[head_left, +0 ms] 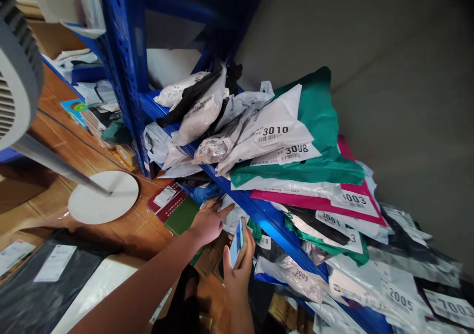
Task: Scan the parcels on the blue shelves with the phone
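Observation:
My left hand (208,224) reaches to the parcels on the lower shelf, its fingers spread against a pale plastic bag (234,216); some fingertips are hidden. Just right of it, my right hand (242,262) is wrapped round a phone (237,242) held upright, its lit screen facing left. Above both hands, a white parcel labelled 3010 (276,121) lies over a green bag (322,121) on the blue shelf (266,220). Below the shelf edge sits a parcel labelled 3009 (299,274).
A white fan base (103,197) stands on the wooden floor at left. A black wrapped parcel (48,279) lies at lower left. Dark red and green packages (183,214) lie beside my left hand. A grey wall (400,77) rises behind the shelf.

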`<state>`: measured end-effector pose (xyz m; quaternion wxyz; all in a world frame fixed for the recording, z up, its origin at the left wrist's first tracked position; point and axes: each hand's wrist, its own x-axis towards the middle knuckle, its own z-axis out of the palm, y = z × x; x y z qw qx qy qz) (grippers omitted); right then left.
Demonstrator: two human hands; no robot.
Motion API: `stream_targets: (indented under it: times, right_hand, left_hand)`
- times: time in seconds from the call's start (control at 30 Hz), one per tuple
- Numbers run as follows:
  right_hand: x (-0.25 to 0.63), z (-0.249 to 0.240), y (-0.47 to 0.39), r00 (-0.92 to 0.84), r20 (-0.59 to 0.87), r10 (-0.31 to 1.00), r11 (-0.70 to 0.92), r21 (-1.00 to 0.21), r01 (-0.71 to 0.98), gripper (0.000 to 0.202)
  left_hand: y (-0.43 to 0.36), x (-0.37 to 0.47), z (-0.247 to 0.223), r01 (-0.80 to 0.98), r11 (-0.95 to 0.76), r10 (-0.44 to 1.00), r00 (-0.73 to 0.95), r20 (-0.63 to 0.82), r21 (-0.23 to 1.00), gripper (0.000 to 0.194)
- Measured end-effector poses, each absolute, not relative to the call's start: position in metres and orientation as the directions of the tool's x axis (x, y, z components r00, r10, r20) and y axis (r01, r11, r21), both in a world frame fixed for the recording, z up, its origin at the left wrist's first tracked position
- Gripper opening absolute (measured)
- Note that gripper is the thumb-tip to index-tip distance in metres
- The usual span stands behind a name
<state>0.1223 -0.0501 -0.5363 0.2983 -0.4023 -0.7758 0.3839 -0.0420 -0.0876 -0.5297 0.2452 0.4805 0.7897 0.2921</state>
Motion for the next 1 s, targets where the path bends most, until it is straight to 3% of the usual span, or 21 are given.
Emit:
stream_targets:
  times: [0.07,0.13,0.23,0.3,0.5,0.67,0.73,0.83,0.9,1.0]
  right_hand:
    - [0.122,-0.529,-0.042,-0.6,0.25,0.76,0.564,-0.712,0.418,0.058]
    - [0.124,-0.521,-0.034,-0.645,0.256,0.72,0.615,-0.666,0.422,0.059]
    - [0.132,-0.506,-0.024,-0.642,0.205,0.739,0.572,-0.694,0.436,0.061]
    - [0.138,-0.497,-0.022,-0.631,0.161,0.759,0.522,-0.728,0.443,0.062]
    - [0.149,-0.481,-0.03,-0.612,-0.02,0.791,0.326,-0.832,0.449,0.066]
    - [0.139,-0.468,-0.03,-0.644,-0.183,0.743,0.177,-0.874,0.452,0.071]
    - [0.133,-0.461,-0.035,-0.654,-0.215,0.725,0.138,-0.885,0.445,0.067]
    - [0.125,-0.457,-0.052,-0.593,-0.298,0.748,-0.086,-0.93,0.358,0.06]
    - [0.12,-0.461,-0.065,-0.585,-0.397,0.708,-0.269,-0.917,0.296,0.06]
    - [0.113,-0.478,-0.078,-0.582,-0.471,0.663,-0.362,-0.882,0.301,0.064]
  left_hand:
    - [-0.084,-0.034,-0.528,0.581,0.369,0.875,-0.481,-0.06,0.726,0.068]
    - [-0.076,-0.027,-0.526,0.537,0.392,0.833,-0.551,-0.04,0.747,0.074]
    - [-0.061,-0.019,-0.523,0.484,0.431,0.786,-0.615,-0.054,0.761,0.045]
    - [-0.054,-0.016,-0.522,0.481,0.414,0.8,-0.597,-0.057,0.772,0.03]
    - [-0.06,-0.001,-0.529,0.441,0.279,0.866,-0.5,-0.025,0.853,0.026]
    - [-0.071,0.022,-0.549,0.377,0.19,0.866,-0.499,0.026,0.906,0.034]
    - [-0.073,0.025,-0.559,0.36,0.137,0.874,-0.483,0.059,0.923,0.049]
    - [-0.074,0.014,-0.568,0.304,0.045,0.884,-0.456,0.103,0.952,0.046]
    - [-0.073,-0.002,-0.571,0.266,0.077,0.874,-0.482,0.064,0.961,0.031]
    - [-0.07,-0.023,-0.571,0.268,0.226,0.83,-0.556,-0.041,0.936,0.052]
